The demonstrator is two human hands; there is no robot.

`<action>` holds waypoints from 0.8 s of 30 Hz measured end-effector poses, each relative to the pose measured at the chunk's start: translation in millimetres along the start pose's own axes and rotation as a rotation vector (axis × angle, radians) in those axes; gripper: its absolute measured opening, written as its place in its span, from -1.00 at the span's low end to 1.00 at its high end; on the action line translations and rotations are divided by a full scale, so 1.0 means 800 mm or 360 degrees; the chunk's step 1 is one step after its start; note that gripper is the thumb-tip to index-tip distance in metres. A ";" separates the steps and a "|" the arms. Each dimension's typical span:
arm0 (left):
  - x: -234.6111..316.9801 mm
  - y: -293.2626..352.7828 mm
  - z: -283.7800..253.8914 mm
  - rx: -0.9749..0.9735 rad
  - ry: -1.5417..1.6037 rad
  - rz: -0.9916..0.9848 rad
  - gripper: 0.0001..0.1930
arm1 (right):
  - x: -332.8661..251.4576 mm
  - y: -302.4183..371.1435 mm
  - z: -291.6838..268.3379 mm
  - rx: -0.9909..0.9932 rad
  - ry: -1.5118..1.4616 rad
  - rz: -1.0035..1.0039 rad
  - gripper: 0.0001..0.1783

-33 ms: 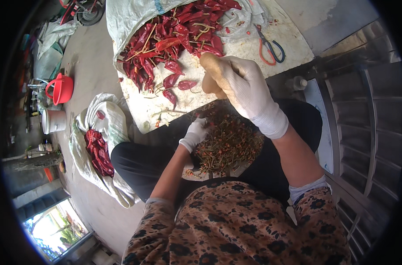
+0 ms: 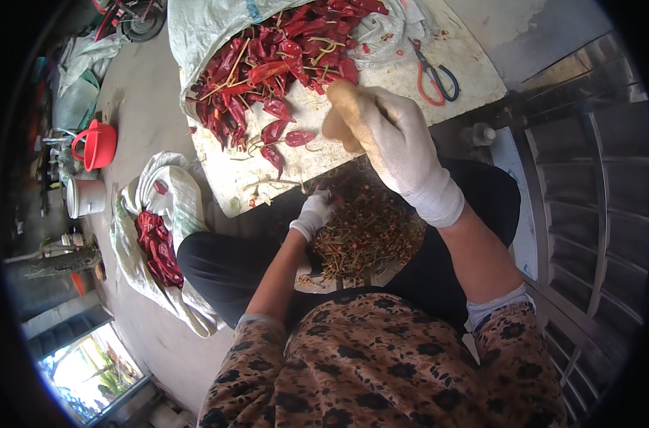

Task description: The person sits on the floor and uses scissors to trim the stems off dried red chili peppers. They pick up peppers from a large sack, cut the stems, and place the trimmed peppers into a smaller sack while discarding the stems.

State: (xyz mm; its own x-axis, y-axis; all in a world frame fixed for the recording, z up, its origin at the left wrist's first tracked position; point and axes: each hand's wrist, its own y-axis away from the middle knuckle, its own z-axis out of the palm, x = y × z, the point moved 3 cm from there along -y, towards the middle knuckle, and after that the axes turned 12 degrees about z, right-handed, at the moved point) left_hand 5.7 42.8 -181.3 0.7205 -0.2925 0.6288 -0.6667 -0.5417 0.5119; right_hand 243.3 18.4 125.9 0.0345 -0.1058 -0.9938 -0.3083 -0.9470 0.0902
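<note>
My right hand (image 2: 392, 135), in a white glove with yellowish-stained fingers, is raised over the near edge of a pale board (image 2: 221, 171). Its fingers are bent and drawn together; what they may hold is hidden. Lower down, my left hand (image 2: 316, 214) in a white glove is closed at the left side of a heap of cut stems and red bits (image 2: 367, 239) between my legs. I cannot see what is inside it. On the board lie dried red chilies (image 2: 267, 75), spilling from a white woven sack (image 2: 203, 32), with a few loose ones nearer me.
Scissors (image 2: 433, 78) with orange and dark handles rest at the board's right. To my left, an open white sack (image 2: 128, 260) holds red chilies (image 2: 157, 250). Beyond it stand a white bucket (image 2: 87, 197) and a red bucket (image 2: 100, 145). A metal slatted panel (image 2: 588, 214) stands at my right.
The fingers of my right hand have shifted very slightly. My left hand stays at the stem heap, and the chilies lie as before.
</note>
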 end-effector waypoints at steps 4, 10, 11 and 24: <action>-0.125 -0.091 0.084 0.0106 -0.0595 0.0421 -0.49 | -0.007 -0.014 -0.023 0.0150 -0.0260 -0.0052 -0.49; -0.124 -0.086 0.087 0.0506 0.0085 0.0079 -0.60 | -0.046 -0.017 -0.120 0.0894 -0.0471 -0.0117 -0.62; -0.104 -0.069 0.078 0.0500 0.0066 -0.0027 -0.59 | -0.045 -0.016 -0.123 0.0859 -0.0487 -0.0067 -0.62; 0.195 0.220 -0.104 0.1388 0.0878 0.0744 -0.72 | -0.007 -0.005 -0.004 -0.0312 0.0074 0.0142 -0.78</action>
State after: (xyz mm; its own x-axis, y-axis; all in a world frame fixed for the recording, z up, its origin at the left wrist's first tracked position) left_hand -15.2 -32.3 55.5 0.1091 -0.3398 0.9341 -0.3322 -0.8982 -0.2879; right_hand 247.0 21.6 131.0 0.0608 -0.2013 -0.9776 -0.1217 -0.9736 0.1929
